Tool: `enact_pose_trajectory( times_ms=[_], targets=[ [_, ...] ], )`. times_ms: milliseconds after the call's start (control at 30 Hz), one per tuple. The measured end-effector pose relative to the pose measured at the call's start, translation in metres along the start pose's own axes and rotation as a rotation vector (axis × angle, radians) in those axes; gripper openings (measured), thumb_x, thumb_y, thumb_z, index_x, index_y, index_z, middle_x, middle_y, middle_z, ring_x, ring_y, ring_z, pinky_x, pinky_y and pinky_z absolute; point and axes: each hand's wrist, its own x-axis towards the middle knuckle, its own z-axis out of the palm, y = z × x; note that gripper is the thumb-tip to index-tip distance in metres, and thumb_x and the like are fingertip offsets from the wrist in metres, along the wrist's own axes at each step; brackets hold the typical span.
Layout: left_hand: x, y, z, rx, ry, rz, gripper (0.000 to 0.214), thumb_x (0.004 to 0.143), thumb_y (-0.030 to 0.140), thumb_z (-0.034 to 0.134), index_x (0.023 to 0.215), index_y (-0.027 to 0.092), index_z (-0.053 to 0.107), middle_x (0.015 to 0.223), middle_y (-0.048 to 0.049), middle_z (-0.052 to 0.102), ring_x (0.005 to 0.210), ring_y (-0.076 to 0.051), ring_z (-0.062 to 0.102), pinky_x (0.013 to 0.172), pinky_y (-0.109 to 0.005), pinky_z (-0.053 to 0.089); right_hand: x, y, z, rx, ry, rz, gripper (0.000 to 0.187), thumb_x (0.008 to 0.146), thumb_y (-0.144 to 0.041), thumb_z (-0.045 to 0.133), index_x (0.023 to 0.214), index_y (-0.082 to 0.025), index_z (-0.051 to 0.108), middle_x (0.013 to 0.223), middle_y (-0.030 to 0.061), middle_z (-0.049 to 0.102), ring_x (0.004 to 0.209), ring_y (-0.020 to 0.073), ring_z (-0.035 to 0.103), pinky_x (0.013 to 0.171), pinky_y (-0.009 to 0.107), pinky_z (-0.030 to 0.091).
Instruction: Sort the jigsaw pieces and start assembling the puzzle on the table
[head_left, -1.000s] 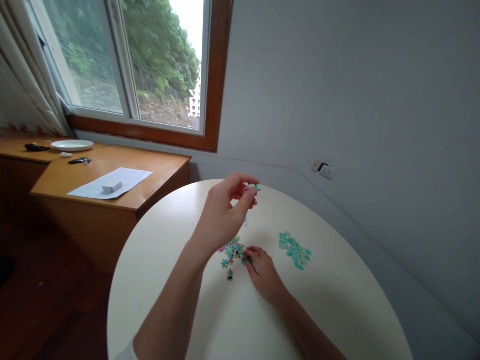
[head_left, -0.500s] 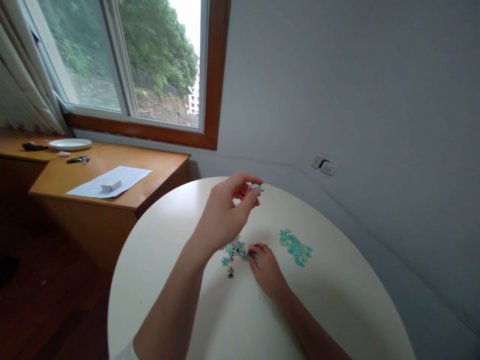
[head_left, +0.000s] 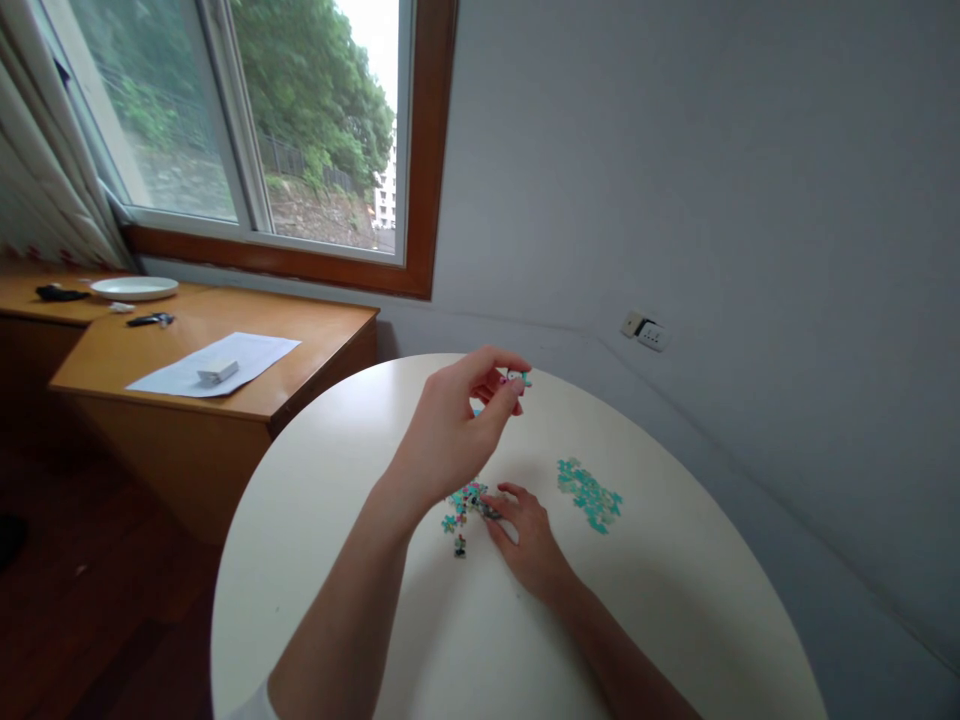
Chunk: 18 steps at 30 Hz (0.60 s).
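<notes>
My left hand [head_left: 457, 425] is raised above the round white table, its thumb and fingers pinched on a small jigsaw puzzle piece [head_left: 519, 377] with pink and teal on it. Below it lies a loose pile of multicoloured puzzle pieces [head_left: 459, 505], partly hidden by my left wrist. My right hand [head_left: 534, 545] rests at the pile's right edge, fingers apart, with fingertips touching pieces there. One piece [head_left: 460, 546] lies separately in front of the pile. Right of my right hand is a flat joined patch of teal and pale puzzle pieces [head_left: 590, 495].
The round white table [head_left: 660, 610] stands beside a grey wall with a socket [head_left: 651, 336]. To the left, a wooden desk [head_left: 322, 340] bears a paper sheet [head_left: 251, 350], a small white box [head_left: 218, 371] and a white plate [head_left: 135, 289]. A window is behind it.
My right hand's fingers have moved slightly left onto the edge of the pile, and its fingers have spread. My left hand keeps its pinch on the raised piece, almost still.
</notes>
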Motion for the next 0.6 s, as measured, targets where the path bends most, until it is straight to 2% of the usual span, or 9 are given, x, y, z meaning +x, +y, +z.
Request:
enact_pose_trajectory(
  times_ms=[333,467,600],
  targets=[
    [0.0,-0.0006,-0.0003,0.017,-0.01,0.002,0.01,0.078,0.019,0.053,0.083,0.017,0.061,0.062,0.0002,0.061,0.06,-0.011,0.059,0.054,-0.021,0.045,0.0008,0.0015,0.0001,0.0,0.012,0.034,0.026,0.077,-0.016,0.052,0.1,-0.02,0.063,0.108,0.0099,0.056,0.104,0.022,0.052,0.092,0.04,0.041],
    [0.0003,-0.0005,0.0,0.041,-0.024,0.006,0.011,0.079,0.02,0.052,0.084,0.017,0.061,0.062,0.0004,0.061,0.061,-0.011,0.059,0.055,-0.02,0.046,0.0007,-0.0008,-0.0009,-0.029,-0.01,0.011,0.032,0.078,-0.019,0.053,0.109,-0.023,0.06,0.113,0.0091,0.056,0.107,0.023,0.051,0.093,0.042,0.04],
    [-0.0003,-0.0005,-0.0002,0.068,-0.038,0.001,0.013,0.079,0.02,0.05,0.086,0.017,0.061,0.063,0.0004,0.062,0.062,-0.011,0.059,0.056,-0.02,0.046,0.0003,-0.0007,-0.0001,-0.058,-0.03,0.009,0.031,0.078,-0.02,0.053,0.108,-0.023,0.061,0.114,0.0098,0.056,0.109,0.0242,0.05,0.093,0.042,0.04]
  ],
)
